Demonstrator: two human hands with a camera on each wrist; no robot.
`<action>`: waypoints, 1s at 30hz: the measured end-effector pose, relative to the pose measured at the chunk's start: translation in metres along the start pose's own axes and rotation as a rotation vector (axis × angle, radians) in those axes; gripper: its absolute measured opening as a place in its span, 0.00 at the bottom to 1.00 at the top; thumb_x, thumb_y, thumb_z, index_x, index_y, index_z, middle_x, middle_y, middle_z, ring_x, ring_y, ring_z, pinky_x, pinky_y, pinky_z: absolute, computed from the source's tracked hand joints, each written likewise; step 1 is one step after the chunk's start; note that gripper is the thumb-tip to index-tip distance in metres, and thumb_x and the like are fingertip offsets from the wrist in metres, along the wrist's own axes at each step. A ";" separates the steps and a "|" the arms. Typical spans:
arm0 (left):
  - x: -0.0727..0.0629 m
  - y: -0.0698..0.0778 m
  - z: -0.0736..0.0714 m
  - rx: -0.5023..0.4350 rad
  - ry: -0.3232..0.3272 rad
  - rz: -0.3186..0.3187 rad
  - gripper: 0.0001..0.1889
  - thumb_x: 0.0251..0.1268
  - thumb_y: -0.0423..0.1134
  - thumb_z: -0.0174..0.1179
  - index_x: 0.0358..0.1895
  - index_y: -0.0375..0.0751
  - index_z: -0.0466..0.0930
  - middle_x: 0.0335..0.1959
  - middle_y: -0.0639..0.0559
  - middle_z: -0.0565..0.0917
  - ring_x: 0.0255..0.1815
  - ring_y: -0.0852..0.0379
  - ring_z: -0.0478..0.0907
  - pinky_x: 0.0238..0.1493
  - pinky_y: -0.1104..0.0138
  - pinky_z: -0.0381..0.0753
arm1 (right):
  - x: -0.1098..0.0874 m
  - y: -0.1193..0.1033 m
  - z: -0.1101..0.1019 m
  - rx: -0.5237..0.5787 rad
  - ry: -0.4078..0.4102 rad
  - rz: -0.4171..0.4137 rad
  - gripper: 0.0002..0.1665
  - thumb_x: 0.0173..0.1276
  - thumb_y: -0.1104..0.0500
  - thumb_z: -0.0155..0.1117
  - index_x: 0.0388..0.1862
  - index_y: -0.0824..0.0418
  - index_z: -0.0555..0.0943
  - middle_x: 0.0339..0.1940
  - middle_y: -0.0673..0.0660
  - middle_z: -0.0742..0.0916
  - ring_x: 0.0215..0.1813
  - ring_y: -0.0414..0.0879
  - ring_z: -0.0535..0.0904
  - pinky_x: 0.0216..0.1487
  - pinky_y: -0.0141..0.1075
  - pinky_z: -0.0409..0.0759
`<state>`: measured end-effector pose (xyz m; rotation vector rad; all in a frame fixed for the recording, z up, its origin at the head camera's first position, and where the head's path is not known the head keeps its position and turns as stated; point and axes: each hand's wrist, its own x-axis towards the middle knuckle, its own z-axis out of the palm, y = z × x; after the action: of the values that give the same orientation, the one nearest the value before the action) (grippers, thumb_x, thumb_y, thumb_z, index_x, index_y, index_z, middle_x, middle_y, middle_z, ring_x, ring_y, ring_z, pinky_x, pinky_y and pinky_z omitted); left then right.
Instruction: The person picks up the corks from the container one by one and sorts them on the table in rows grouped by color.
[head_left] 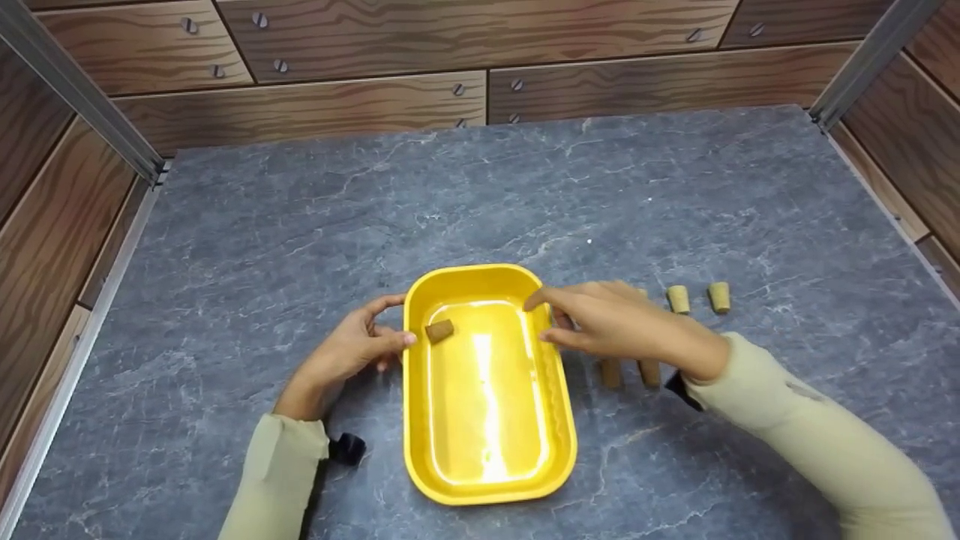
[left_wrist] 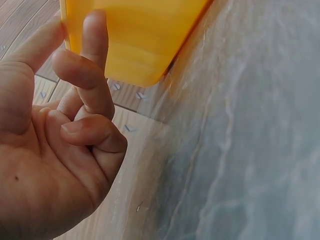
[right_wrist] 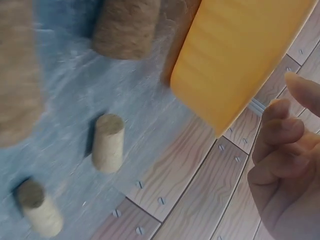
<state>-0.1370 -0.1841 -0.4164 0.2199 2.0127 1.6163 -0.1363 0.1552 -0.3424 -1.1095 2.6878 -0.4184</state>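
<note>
A yellow tray (head_left: 491, 496) with rounded corners stands on the table, one brown cork (head_left: 440, 331) lying inside near its left wall. My left hand (head_left: 346, 346) grips the tray's left side, thumb at the rim and fingers outside. In the left wrist view, that hand (left_wrist: 60, 155) has its lower fingers curled beside the tray's wall (left_wrist: 137, 50). Over the tray's right rim is my right hand (head_left: 600, 319), index finger reaching over the inside. The right wrist view shows this hand (right_wrist: 290, 175) holding nothing, its fingers loosely bent.
Right of the tray, two brown corks (head_left: 611, 373) lie partly under the right forearm. Two pale tapered corks (head_left: 678, 299) stand farther right, and another is mostly hidden behind the right hand. Wood-patterned panels (head_left: 375, 97) border the grey marbled table (head_left: 337, 202).
</note>
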 end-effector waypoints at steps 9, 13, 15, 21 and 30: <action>0.000 0.000 0.000 -0.007 0.003 0.013 0.39 0.62 0.43 0.65 0.73 0.37 0.55 0.22 0.59 0.83 0.16 0.64 0.69 0.23 0.73 0.71 | 0.040 -0.007 0.000 0.029 0.043 -0.055 0.21 0.70 0.49 0.61 0.58 0.55 0.76 0.25 0.49 0.80 0.23 0.38 0.68 0.25 0.31 0.68; 0.001 0.001 0.000 -0.008 0.003 0.007 0.39 0.62 0.43 0.66 0.73 0.38 0.56 0.22 0.59 0.83 0.16 0.64 0.69 0.23 0.73 0.71 | 0.057 -0.009 0.007 0.053 0.009 -0.067 0.21 0.71 0.49 0.60 0.59 0.55 0.75 0.26 0.49 0.81 0.23 0.38 0.69 0.26 0.31 0.68; 0.001 0.001 0.000 -0.012 -0.002 0.013 0.39 0.62 0.43 0.66 0.73 0.37 0.56 0.21 0.58 0.83 0.15 0.64 0.69 0.22 0.73 0.71 | 0.064 -0.010 0.012 0.064 -0.007 -0.075 0.21 0.71 0.50 0.60 0.59 0.55 0.75 0.26 0.49 0.81 0.23 0.39 0.69 0.26 0.32 0.68; 0.003 0.000 0.000 -0.030 -0.018 0.036 0.40 0.62 0.41 0.65 0.73 0.33 0.54 0.21 0.59 0.83 0.15 0.65 0.70 0.22 0.73 0.73 | 0.084 -0.014 0.026 0.016 -0.076 -0.090 0.21 0.70 0.50 0.61 0.59 0.53 0.75 0.25 0.50 0.81 0.24 0.39 0.72 0.28 0.32 0.70; 0.002 0.000 0.001 -0.044 -0.011 0.026 0.40 0.62 0.41 0.65 0.73 0.34 0.54 0.22 0.60 0.84 0.15 0.65 0.71 0.21 0.73 0.72 | 0.101 -0.016 0.039 -0.043 -0.149 -0.082 0.20 0.69 0.52 0.61 0.59 0.52 0.76 0.19 0.49 0.79 0.20 0.40 0.69 0.22 0.32 0.65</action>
<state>-0.1384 -0.1819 -0.4169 0.2393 1.9720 1.6700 -0.1851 0.0652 -0.3816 -1.2158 2.5402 -0.2803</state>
